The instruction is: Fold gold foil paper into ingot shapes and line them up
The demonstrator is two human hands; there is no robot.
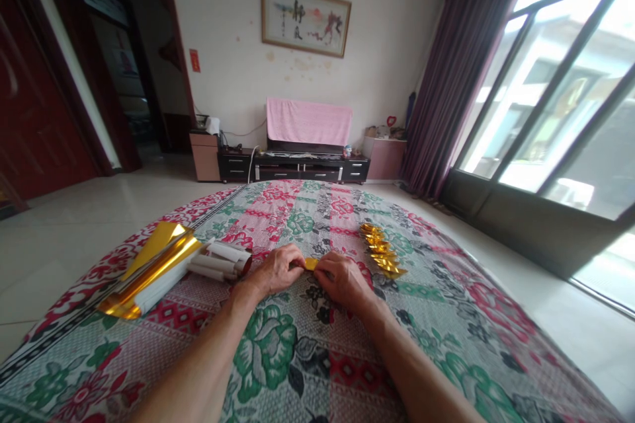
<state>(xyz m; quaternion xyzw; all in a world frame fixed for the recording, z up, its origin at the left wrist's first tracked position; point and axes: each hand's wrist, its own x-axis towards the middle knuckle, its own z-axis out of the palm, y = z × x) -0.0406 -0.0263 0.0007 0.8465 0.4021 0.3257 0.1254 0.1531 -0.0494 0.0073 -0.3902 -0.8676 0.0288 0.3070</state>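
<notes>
A small piece of gold foil paper [311, 264] lies between my two hands, low over the patterned tablecloth [268, 350]. My left hand [282, 269] pinches its left end with thumb and fingertips. At the other end, my right hand [342, 275] is closed on it in the same way. The foil's exact shape is partly hidden by my fingers. Right of my right hand stands a row of folded gold foil pieces [381, 251]. To the left of my left hand lie several rolled white paper tubes [218, 260], beside larger sheets of gold foil paper [173, 258] that curl at the edges.
The cloth covers a rounded table. Beyond it, a low black cabinet [311, 170] stands by the wall, with a pink cloth [308, 120] draped over something on top. Purple curtains [439, 66] and large windows [550, 92] are on the right; a dark red door [37, 99] is on the left.
</notes>
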